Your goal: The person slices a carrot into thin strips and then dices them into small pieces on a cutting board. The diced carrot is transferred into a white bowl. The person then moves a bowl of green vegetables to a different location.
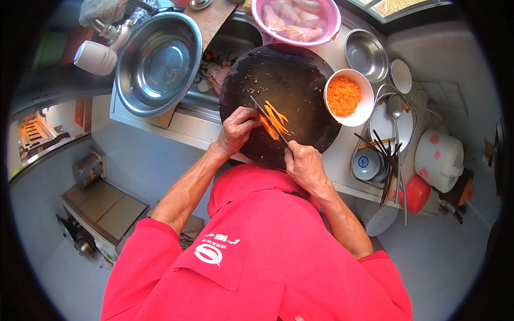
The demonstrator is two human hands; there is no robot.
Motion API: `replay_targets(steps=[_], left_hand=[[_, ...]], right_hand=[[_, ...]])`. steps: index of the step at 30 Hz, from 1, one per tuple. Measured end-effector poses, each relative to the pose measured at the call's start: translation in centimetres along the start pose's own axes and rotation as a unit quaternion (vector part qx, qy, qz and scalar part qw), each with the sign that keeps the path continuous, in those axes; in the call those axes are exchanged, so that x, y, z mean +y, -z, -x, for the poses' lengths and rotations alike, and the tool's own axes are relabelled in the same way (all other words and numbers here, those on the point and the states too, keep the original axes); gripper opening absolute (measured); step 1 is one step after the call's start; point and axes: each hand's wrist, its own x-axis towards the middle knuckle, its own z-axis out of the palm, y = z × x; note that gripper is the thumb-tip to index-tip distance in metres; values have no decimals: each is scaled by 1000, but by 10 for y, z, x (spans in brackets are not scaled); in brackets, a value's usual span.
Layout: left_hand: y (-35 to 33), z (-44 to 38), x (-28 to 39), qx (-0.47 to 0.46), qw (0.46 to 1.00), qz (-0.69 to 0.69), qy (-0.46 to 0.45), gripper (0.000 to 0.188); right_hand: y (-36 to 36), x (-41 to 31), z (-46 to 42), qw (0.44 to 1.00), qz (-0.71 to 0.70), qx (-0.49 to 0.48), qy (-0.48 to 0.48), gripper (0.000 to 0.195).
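Observation:
A round, dark chopping board (pixel 297 76) lies before me. My right hand (pixel 306 164) is closed around the handle of a kitchen knife (pixel 270 120), whose blade points away over the board. Orange carrot strips (pixel 276 117) lie along both sides of the blade. On the left side of the knife, my left hand (pixel 239 130) has its bent fingertips on some of the strips. Small crumbs are scattered over the board. A white bowl (pixel 355 119) of finely chopped carrot (pixel 343 96) stands at the board's right edge.
A large steel basin (pixel 124 86) stands left, beside a sink (pixel 200 98) holding meat and scraps. Behind the board is a pink basin (pixel 336 24) with raw meat in water. To the right are a steel bowl (pixel 366 56), a rack with dishes, chopsticks and a ladle (pixel 395 106), and a rice cooker (pixel 437 160).

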Motion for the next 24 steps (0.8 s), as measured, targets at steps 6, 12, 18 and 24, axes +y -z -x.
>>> replay_targets(steps=[6, 12, 18, 24], left_hand=[[0, -1, -1, -1, 1000, 3, 1, 32], [0, 0, -1, -3, 1000, 9, 6, 33], [1, 0, 3, -18, 1000, 8, 13, 34], [3, -1, 4, -18, 1000, -5, 2, 34]], right_hand=[[-1, 1, -2, 1000, 8, -20, -12, 13], [-9, 2, -3, 998, 16, -33, -46, 17], [-22, 3, -11, 997, 38, -30, -54, 16], [-29, 2, -8, 997, 46, -12, -53, 14]])
